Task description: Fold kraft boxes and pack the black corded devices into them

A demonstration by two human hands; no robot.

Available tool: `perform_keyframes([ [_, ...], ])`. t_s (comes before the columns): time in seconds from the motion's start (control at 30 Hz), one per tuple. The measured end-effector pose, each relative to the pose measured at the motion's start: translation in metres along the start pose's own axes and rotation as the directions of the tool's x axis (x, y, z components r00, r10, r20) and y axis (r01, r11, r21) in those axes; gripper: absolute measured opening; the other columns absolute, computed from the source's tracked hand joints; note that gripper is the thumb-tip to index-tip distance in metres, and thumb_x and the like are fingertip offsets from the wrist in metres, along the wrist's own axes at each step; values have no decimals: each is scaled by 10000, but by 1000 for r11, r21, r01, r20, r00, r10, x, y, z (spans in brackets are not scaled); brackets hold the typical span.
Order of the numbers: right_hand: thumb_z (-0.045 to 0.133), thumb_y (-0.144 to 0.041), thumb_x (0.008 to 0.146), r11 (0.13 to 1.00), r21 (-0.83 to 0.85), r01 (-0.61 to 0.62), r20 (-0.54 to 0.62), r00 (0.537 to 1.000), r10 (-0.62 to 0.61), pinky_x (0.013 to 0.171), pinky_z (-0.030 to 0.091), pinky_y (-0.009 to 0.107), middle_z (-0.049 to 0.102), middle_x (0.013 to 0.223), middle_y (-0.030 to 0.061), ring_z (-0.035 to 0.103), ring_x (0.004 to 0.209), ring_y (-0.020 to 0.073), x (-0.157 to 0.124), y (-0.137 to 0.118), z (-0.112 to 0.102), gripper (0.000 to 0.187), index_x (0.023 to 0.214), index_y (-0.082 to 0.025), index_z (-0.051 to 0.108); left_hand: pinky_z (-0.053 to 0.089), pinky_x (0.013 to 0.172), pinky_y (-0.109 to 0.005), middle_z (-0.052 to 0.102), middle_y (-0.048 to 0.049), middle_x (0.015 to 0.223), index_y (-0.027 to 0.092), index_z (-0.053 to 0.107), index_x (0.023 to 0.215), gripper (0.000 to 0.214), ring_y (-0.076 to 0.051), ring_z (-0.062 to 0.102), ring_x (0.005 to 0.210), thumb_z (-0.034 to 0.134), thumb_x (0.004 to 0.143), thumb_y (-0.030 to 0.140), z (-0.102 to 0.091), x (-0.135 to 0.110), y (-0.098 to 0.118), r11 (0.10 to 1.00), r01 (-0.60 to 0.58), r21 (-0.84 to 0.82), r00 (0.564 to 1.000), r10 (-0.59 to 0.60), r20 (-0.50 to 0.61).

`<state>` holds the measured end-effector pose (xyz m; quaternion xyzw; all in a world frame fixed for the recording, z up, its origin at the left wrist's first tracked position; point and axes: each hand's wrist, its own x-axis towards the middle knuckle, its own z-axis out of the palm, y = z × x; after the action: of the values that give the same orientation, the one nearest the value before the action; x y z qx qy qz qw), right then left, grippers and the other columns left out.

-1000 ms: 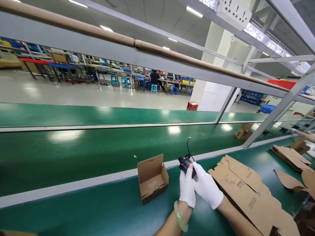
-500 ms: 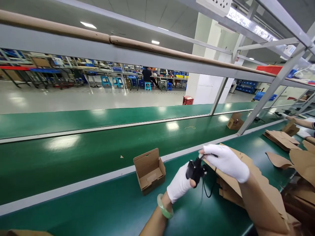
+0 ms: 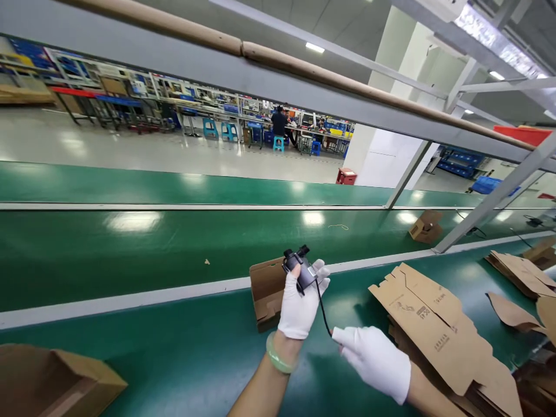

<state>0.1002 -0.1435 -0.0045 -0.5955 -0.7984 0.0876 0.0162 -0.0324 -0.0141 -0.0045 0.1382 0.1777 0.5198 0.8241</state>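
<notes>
My left hand [image 3: 299, 301], in a white glove with bare fingertips, is wrapped round a small black pump-like device [image 3: 300, 269] with a short spout and a pale label. From the device a thin black cable [image 3: 322, 307] runs down to my right hand [image 3: 369, 356]. The right fingers, gloved too, pinch that cable lower down. Just behind my left hand stands an open brown cardboard box [image 3: 266, 292], partly covered by the hand and device. What lies inside the box cannot be seen.
Flattened brown cartons [image 3: 430, 324] lie stacked at right. Another open carton [image 3: 56, 382] is at lower left. A white rail [image 3: 130, 304] separates the green bench from the belt, where a small box [image 3: 426, 226] sits beside a slanted metal post [image 3: 490, 191]. A shelf beam crosses above.
My right hand has moved from the device's top down along the cable. My left hand has turned the device and brought it in front of the open box. The view has shifted.
</notes>
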Motion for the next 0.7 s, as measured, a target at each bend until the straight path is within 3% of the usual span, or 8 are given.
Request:
perform_keyframes([
  [0.1,500,-157,836,978,-147,146,128,984,-128,494,314,275,619,726,-22,548,534,169,-11,-17,-19,189,1006,-226,544,445,582,-202,611,-16,812,173,540,943,362,-99,563,634,614,823,506,-4,2,5,972,-160,172,987,155,42],
  [0.2,469,-124,854,965,-141,220,-27,974,-226,541,331,267,596,702,-30,542,569,149,-17,-20,-68,158,949,-231,536,388,540,-186,582,11,731,159,563,882,405,-89,510,591,764,713,467,-5,1,8,923,-240,302,968,203,151],
  [0.3,387,-80,912,941,-204,271,-344,880,-328,576,342,260,587,723,-4,525,596,132,0,-6,-118,250,1019,-216,567,442,750,-243,630,-53,910,131,596,980,624,-174,566,826,868,535,473,-1,-5,9,866,-240,440,921,59,385],
  [0.37,413,-114,934,936,-193,295,-455,818,-352,573,352,259,593,755,15,528,620,133,23,9,-137,216,979,-205,603,422,867,-306,612,-82,1020,132,573,1057,745,-237,542,960,832,518,575,2,-10,9,799,-252,546,837,-103,537],
  [0.43,476,-178,930,935,-30,354,-458,827,-327,585,394,253,610,779,27,553,650,137,47,27,-139,164,885,-195,633,417,865,-336,588,-88,1038,138,545,1098,797,-253,528,959,774,539,659,3,-15,9,745,-263,613,752,-240,614],
  [0.5,501,-220,915,916,203,345,-416,878,-238,612,442,251,627,785,35,574,661,144,65,43,-126,165,861,-185,653,424,827,-330,578,-92,1036,143,525,1137,843,-238,527,913,759,536,687,2,-17,10,747,-246,618,721,-285,632],
  [0.6,442,-203,908,922,347,173,-288,955,-71,597,454,253,632,757,20,554,596,138,67,53,-95,228,948,-188,666,433,706,-293,588,-75,899,132,519,1132,866,-188,525,764,706,550,744,-1,-14,13,776,-238,584,779,-207,592],
  [0.7,403,-152,895,994,100,41,-166,986,-24,561,400,260,626,758,9,524,570,142,43,42,-78,289,1048,-203,642,417,646,-265,570,-42,804,133,513,1066,716,-157,512,697,643,674,718,-5,-6,16,742,-313,593,893,18,449],
])
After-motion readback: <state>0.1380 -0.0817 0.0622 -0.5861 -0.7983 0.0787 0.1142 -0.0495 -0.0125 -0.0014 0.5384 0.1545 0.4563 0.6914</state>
